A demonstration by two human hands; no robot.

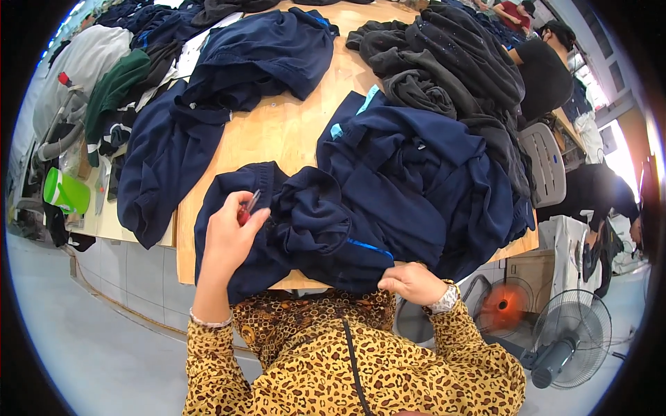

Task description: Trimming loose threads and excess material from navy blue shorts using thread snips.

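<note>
A navy garment (305, 215) lies bunched at the table's near edge, a bright blue strip (368, 245) showing along its front fold. My left hand (232, 234) is over the garment's left part, closed around small thread snips (251, 204) with red on the handle and pointed metal tips upward. At the garment's front right corner, my right hand (414, 283) pinches the navy cloth by its edge. More navy garments (423, 180) are heaped just beyond my right hand, with light blue pieces (338, 130) sticking out on their left.
Dark grey garments (458, 62) pile up at the far right of the wooden table (267, 142). Other navy clothing (263, 55) lies far left, near a green bucket (66, 191). A fan (572, 340) stands at lower right, beside a grey chair (542, 164). Several people work beyond.
</note>
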